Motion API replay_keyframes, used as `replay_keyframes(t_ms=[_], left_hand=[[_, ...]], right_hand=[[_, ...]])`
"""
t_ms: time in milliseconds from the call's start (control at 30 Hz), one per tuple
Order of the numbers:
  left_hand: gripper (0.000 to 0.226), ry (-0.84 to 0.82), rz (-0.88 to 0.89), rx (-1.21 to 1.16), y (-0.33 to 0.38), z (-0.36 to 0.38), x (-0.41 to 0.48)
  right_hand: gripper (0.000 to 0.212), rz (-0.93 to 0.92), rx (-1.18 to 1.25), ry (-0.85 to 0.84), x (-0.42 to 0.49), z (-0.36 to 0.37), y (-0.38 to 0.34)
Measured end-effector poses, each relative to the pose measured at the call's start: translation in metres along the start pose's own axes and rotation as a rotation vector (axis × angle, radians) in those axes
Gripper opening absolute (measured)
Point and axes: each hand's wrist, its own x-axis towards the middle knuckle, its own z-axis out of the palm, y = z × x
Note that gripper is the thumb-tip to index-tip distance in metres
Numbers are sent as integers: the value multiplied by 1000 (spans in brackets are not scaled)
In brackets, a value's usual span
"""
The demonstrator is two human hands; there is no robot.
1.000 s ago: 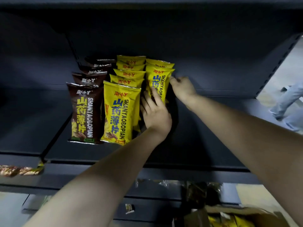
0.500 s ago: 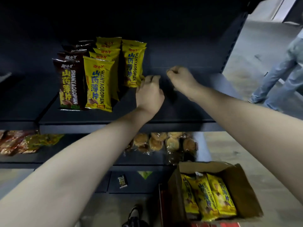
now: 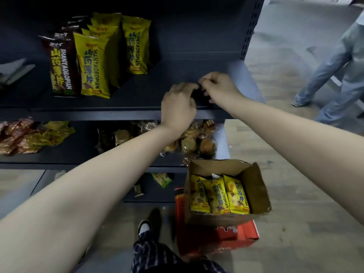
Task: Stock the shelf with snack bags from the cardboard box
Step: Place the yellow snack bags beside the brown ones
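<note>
Snack bags (image 3: 218, 196) stand upright in the cardboard box (image 3: 254, 186), five o'clock from the left hand (image 3: 178, 107) and right hand (image 3: 218, 87), both curled and empty; box sits on the right hand's side.

The upper shelf board (image 3: 177, 62) lay bare from the standing yellow snack bags (image 3: 136, 46) rightward to the perforated end post (image 3: 252, 26). Brown bags (image 3: 59, 66) and more yellow rows filled its left part. The left hand (image 3: 178, 107) and right hand (image 3: 218, 88) hung over its near edge. Below, the cardboard box (image 3: 254, 186) stood open-topped, its right side unfilled.
</note>
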Motion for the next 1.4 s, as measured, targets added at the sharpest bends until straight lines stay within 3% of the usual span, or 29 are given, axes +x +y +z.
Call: replay_keyframes(t_ms=[333,467,667,800,867,1000,1067,1100,1200,1400], left_hand=[[42,-186,153,-39,32,61,-54],[33,-551,81,-14,24,90,-81],[26,-1034,-259,50,1,141,-119],[22,-1280,-341,104,-20,164,-143],[15,-1303,-366,86,-28,178,-148],[28,-1377,-404,86,-30,203,-147],[29,-1404,-384,69,-31,215,-148],[27,-1427,-379,54,-32,220,-149],[22,-1483,-401,79,-40,237,-165],[40,-1366,-374,129,-47,262,-190]], right_hand=[[24,134,-58,18,-59,-42,54],[25,258,-94,-45,-85,-43,94],[27,507,-127,-125,-107,-21,161],[29,633,-224,-286,-115,1,204],[17,664,-241,-328,-117,13,222],[8,706,-353,-440,-119,38,247],[47,710,-406,-485,-120,50,261],[55,720,-419,-492,-120,56,265],[60,752,-430,-536,-122,73,279],[55,787,-557,-593,-131,99,308]])
